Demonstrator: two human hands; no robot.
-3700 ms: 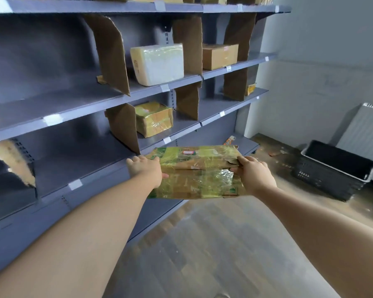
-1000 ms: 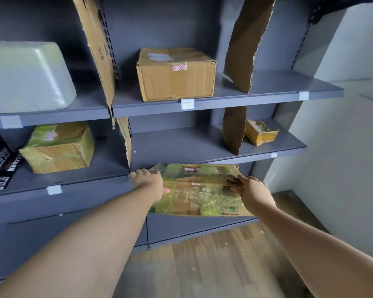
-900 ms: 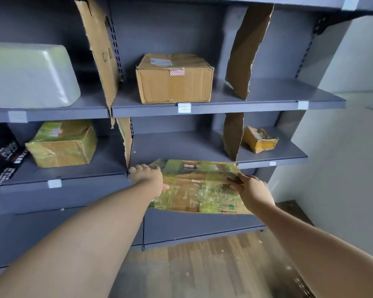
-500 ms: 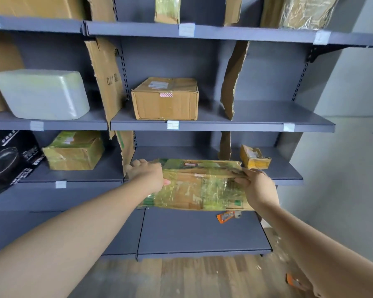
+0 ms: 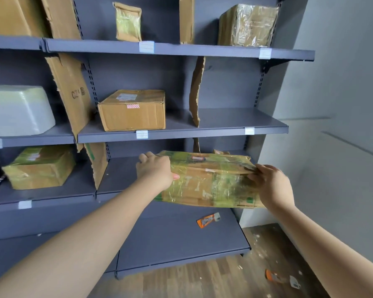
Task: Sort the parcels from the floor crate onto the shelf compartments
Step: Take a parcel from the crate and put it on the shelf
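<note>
A flat cardboard parcel (image 5: 209, 181) wrapped in greenish-yellow tape is held level in front of the grey shelf (image 5: 181, 132), at the height of its third board. My left hand (image 5: 154, 169) grips the parcel's left end, fingers curled over the far edge. My right hand (image 5: 271, 184) grips the right end, with its thumb on top. The parcel partly hides the compartment behind it and a small yellow packet there. The floor crate is out of view.
A brown box (image 5: 134, 109) and a white wrapped parcel (image 5: 17, 110) sit on the middle board, and a taped box (image 5: 39, 166) lower left. Torn cardboard dividers (image 5: 196, 91) split the boards. An orange tool (image 5: 208, 220) lies on the bottom board; scraps litter the wooden floor.
I have come closer to the shelf's right section with the parcel in both hands, and the view has tilted up to show the top board. The grip is unchanged.
</note>
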